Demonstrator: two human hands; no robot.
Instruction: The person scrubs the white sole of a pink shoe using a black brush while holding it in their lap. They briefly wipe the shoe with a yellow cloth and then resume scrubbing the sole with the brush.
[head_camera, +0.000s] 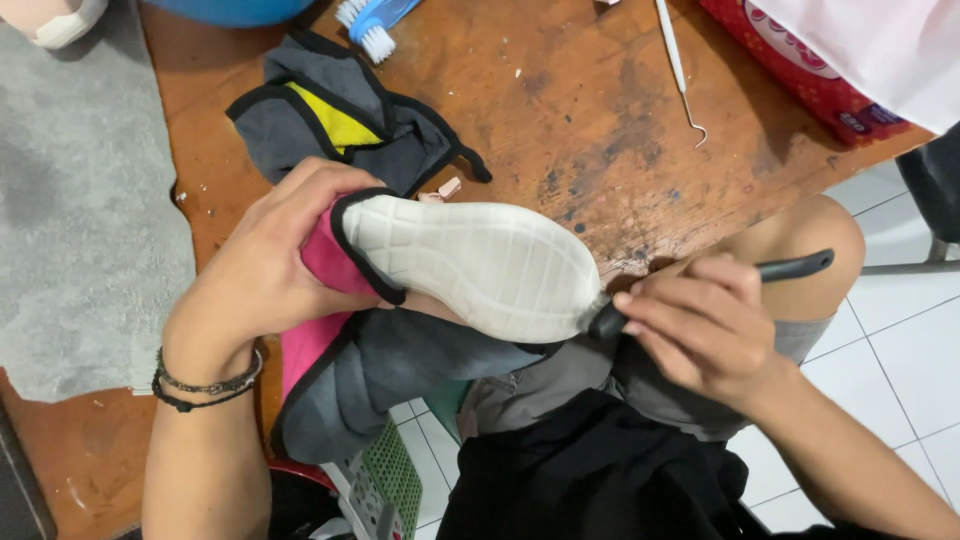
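1. Over the lap, the left hand (262, 268) is gripping a grey-and-pink fabric shoe with a white ridged rubber sole (470, 265), fingers wrapped around the heel, sole turned up so the tread is facing the camera.
2. The right hand (700, 325) is pinching a dark slim-handled brush (700, 288), bristles touching the toe edge of the sole.
3. Further out on the worn wooden table (560, 110), a second grey shoe with a yellow lining (340, 125) is lying beside a blue-and-white scrub brush (375, 25) and a thin white hooked pick (680, 75).

Home workspace, worn wooden table (560, 110), tiled floor (900, 350)
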